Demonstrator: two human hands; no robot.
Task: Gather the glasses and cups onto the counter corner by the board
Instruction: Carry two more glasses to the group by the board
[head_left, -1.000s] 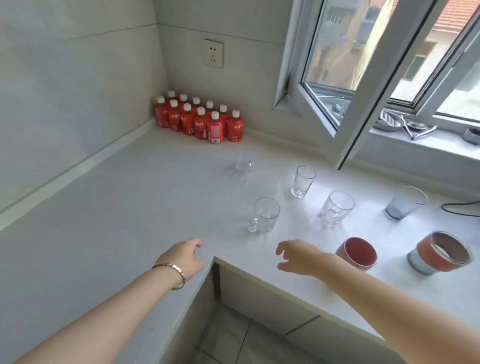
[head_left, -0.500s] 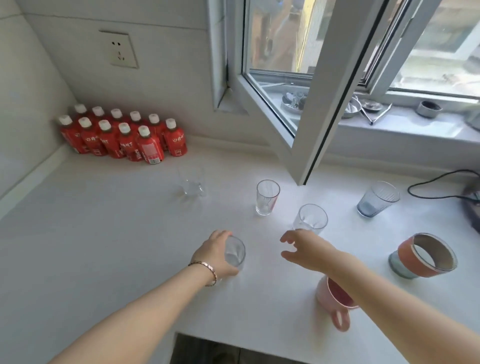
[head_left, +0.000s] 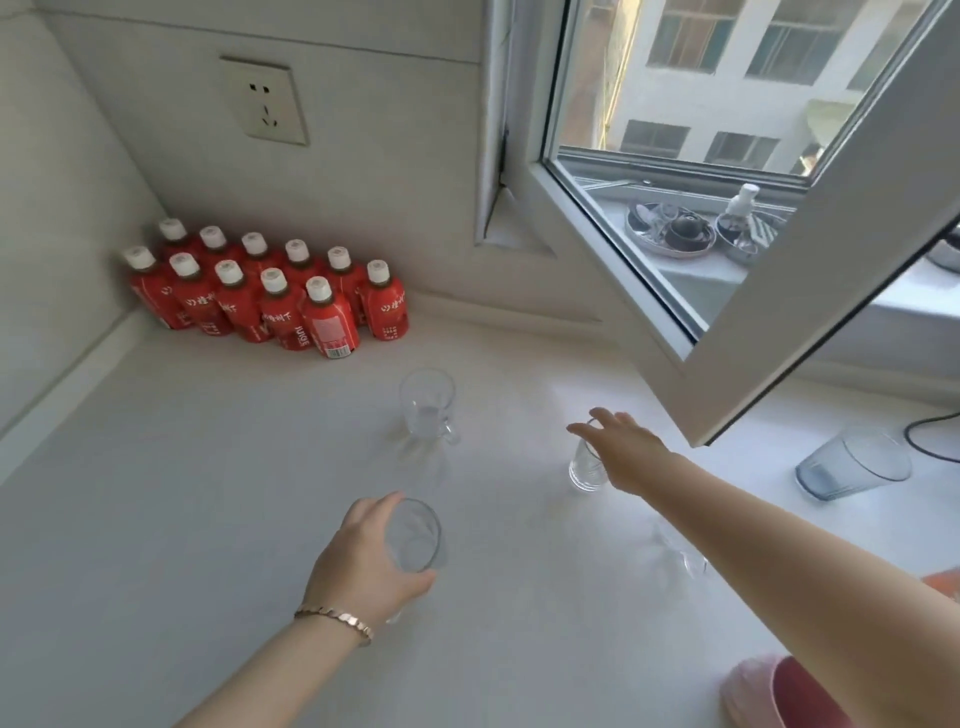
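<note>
Showing 11 red bottles (head_left: 270, 299), four clear glasses (head_left: 427, 405), one blue-grey tumbler (head_left: 852, 467), one pink mug (head_left: 774, 696), one wall socket (head_left: 265, 101), two hands (head_left: 363, 558) reaching in.

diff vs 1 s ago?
Left hand went forward and closed on the clear mug, which now looks lifted. Right hand reached forward onto the small glass; grip unclear. Red bottles and blue-grey tumbler unmoved.
</note>
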